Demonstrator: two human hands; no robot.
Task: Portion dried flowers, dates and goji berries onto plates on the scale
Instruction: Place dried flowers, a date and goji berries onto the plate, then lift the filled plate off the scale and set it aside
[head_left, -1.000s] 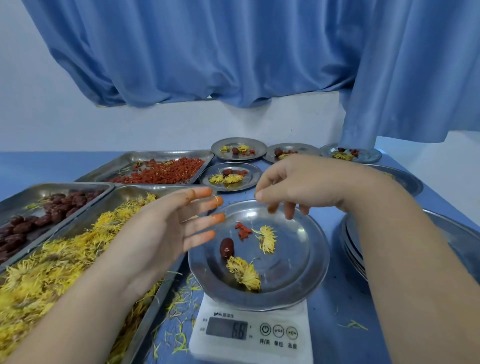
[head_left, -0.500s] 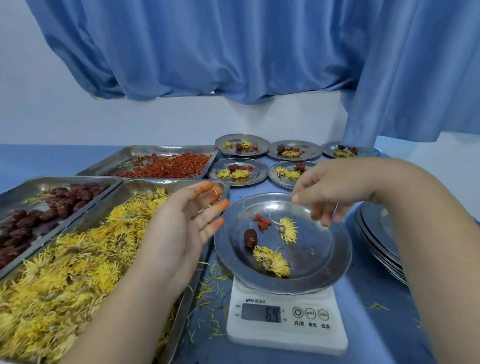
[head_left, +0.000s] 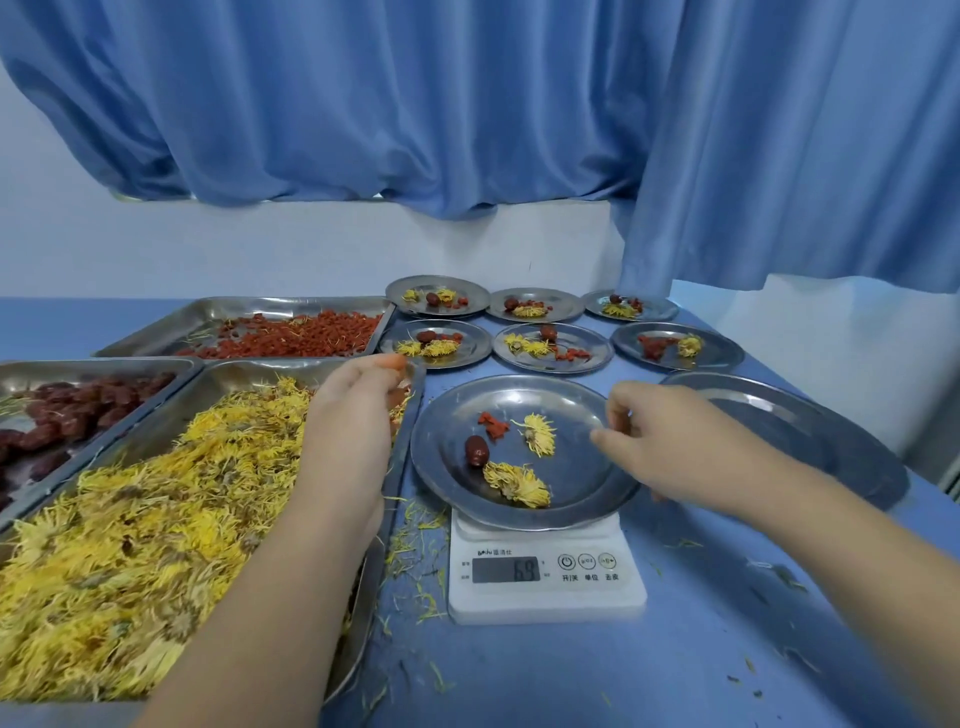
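While the left hand (head_left: 358, 415) curls, grip hidden, over the flower tray (head_left: 395, 519), the right hand (head_left: 660, 441) loosely pinches the plate (head_left: 571, 499) rim.

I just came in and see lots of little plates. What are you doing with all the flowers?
A person is portioning tea mixes. The plate on the scale holds two dried flowers, one date and some goji berries. The right hand is at the plate's rim; the left hand is over the flower tray. Six filled plates wait behind.
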